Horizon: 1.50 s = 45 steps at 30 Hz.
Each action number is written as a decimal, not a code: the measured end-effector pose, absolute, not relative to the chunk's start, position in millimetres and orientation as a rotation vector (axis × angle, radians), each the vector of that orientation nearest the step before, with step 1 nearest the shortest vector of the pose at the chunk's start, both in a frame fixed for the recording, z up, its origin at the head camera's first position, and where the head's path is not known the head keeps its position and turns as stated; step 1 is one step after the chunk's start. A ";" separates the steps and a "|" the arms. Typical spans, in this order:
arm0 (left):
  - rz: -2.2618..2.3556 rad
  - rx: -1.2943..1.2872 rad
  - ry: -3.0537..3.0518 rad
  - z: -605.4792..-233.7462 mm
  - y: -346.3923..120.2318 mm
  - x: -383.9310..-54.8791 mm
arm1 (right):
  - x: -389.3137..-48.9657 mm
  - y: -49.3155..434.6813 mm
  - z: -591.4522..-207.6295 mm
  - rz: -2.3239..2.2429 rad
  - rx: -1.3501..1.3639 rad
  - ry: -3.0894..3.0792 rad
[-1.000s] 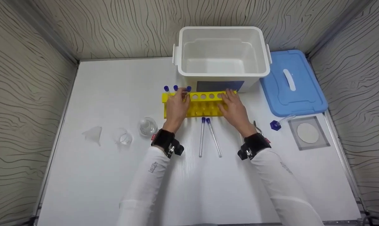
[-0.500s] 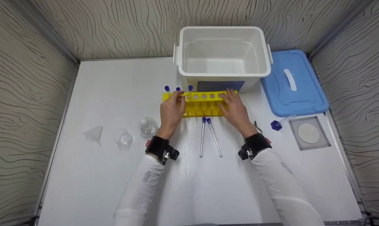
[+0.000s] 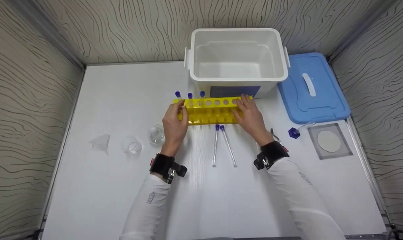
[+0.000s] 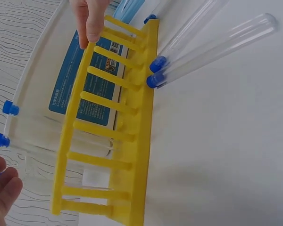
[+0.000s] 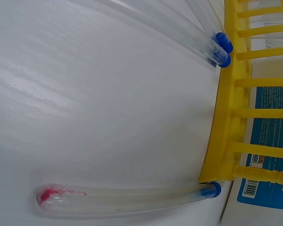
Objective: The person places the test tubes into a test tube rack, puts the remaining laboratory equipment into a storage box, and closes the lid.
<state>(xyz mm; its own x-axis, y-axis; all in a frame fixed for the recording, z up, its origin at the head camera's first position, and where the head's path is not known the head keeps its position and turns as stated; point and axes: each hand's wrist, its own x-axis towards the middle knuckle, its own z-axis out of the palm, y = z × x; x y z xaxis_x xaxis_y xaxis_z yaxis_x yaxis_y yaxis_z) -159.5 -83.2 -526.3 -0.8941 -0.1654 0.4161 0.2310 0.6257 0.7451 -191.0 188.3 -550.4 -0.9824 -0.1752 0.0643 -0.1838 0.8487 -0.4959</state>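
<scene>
A yellow test tube rack (image 3: 211, 116) stands before the white box, with several blue-capped test tubes (image 3: 202, 94) upright in its left holes. My right hand (image 3: 251, 118) grips the rack's right end; in the left wrist view its fingers (image 4: 93, 26) pinch the top bar. At the rack's left end is my left hand (image 3: 174, 125), thumb and fingers apart and loosely bent, fingertips close to the leftmost tube. Two capped tubes (image 3: 215, 146) lie in front of the rack. Another lying tube (image 5: 122, 200), pink-stained at its round end, shows in the right wrist view.
The uncovered white box (image 3: 235, 80) stands behind the rack, its blue lid (image 3: 316, 106) to the right. A blue hexagonal base (image 3: 294, 133) with a clear stem and a gauze mat (image 3: 328, 141) lie right. Leftward are a glass vessel (image 3: 156, 135), a small beaker (image 3: 133, 146) and a funnel (image 3: 101, 143).
My left hand has let go near the third upright tube and moved left and toward me, to the rack's left end. My right hand keeps its grip on the rack.
</scene>
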 end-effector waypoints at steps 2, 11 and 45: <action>-1.175 -0.054 -2.409 -531.1 -86.9 -157.4 | -191.4 188.6 -550.9 0.810 0.291 -3.003; -1.124 0.003 -2.572 -553.2 -96.4 -144.4 | -190.6 187.7 -549.4 0.792 0.275 -3.016; -0.740 -0.109 -3.205 -609.8 -108.5 -126.8 | -190.3 187.0 -549.5 0.781 0.259 -3.055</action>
